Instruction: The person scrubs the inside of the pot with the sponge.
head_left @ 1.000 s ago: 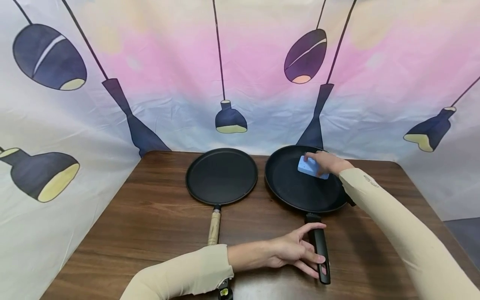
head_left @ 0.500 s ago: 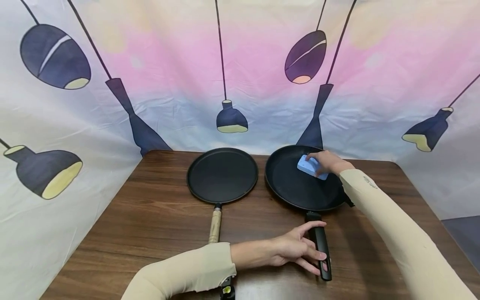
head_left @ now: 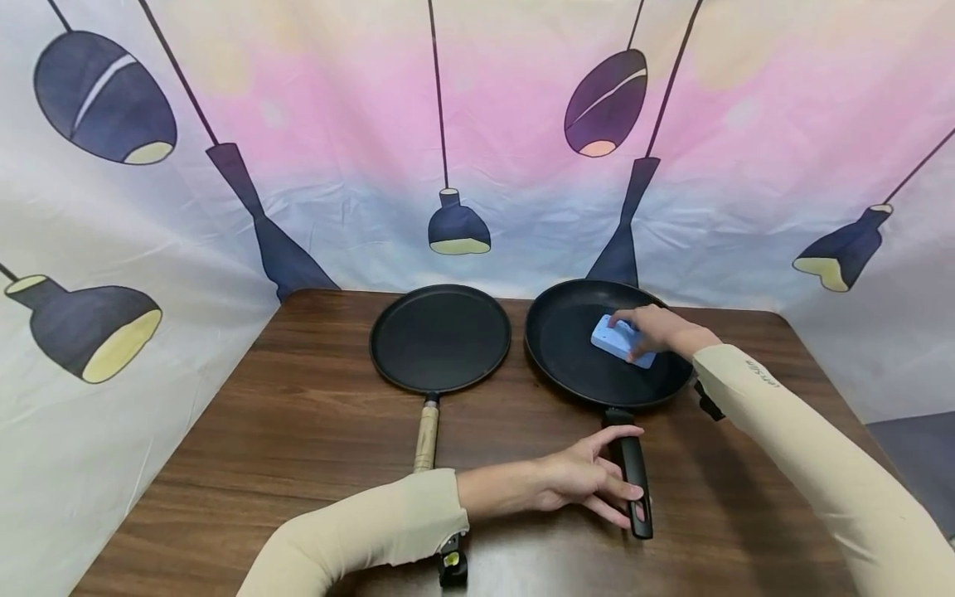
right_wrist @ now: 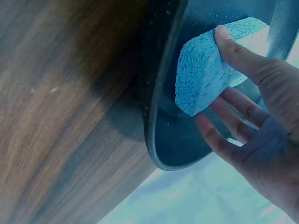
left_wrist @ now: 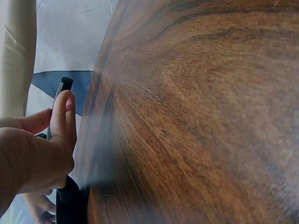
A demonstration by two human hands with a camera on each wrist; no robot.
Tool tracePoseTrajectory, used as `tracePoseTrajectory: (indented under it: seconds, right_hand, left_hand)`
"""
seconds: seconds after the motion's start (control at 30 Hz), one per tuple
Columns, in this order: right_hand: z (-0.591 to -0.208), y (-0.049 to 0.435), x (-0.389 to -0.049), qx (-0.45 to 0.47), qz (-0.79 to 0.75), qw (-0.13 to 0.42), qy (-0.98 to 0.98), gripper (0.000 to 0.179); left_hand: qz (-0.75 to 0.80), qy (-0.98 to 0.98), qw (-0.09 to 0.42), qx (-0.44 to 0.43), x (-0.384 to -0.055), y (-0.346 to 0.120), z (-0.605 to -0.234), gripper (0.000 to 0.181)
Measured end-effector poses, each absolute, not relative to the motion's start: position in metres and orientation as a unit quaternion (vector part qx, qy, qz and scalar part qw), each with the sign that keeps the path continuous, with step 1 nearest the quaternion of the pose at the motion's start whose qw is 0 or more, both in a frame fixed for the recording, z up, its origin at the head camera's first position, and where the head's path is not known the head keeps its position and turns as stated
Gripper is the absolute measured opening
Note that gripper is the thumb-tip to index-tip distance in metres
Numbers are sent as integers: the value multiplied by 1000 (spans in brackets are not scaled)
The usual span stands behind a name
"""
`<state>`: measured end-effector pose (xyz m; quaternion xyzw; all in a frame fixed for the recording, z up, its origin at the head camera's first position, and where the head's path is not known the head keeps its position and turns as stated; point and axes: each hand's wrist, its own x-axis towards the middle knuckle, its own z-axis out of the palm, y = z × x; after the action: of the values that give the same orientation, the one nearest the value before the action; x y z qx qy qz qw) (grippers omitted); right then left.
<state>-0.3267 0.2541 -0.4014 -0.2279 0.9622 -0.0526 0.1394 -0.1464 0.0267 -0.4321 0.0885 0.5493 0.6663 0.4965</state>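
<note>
A black frying pan [head_left: 570, 352] lies at the right on the wooden table, its black handle [head_left: 632, 468] pointing toward me. My left hand [head_left: 574, 482] holds that handle between thumb and fingers; the left wrist view shows the handle's end [left_wrist: 67, 84] rising past the fingertips. Inside the pan, my right hand [head_left: 656, 328] grips a light blue sponge [head_left: 612, 338] against the dark inner surface. In the right wrist view the thumb lies over the top of the porous sponge [right_wrist: 198, 70], with the fingers along its other side.
Left of the frying pan lies a flat black griddle pan [head_left: 440, 338] with a wooden handle [head_left: 427, 435], partly covered by my left sleeve. Behind the brown wooden table [head_left: 298, 414] hangs a cloth backdrop [head_left: 358, 124] printed with lamps.
The sponge and right hand have shifted slightly toward the near side of the pan. My left hand stays on the handle, and the head view has tilted a little.
</note>
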Motion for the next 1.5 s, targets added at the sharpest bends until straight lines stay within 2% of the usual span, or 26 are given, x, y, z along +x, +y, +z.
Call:
tracePoseTrajectory:
  seconds: [0.27,0.53,0.7,0.87,1.07,1.5]
  right_hand:
    - [-401,252,-313,-251,-80,162,951,62]
    - [-401,244,-285,-327,-86,161,927,58]
    - [-401,241,-283,-327,-95,159,927,57]
    - [-401,238,-286,-331,-98,159,925,56]
    - [-403,231,-297,-317,-90,135,935,58]
    - [-409,218,-343,-235,-64,90,966,60]
  left_hand:
    - [667,538,508,86,-153,24,-432,75]
    - [666,536,512,87,-150,25,-432,73]
    - [665,532,517,86,-149,26,-434,73]
    - [665,535,515,82,-147,26,-436,75]
    - [657,530,529,82,-149,26,-437,76]
    - [656,531,529,83,-151,28,-438,75]
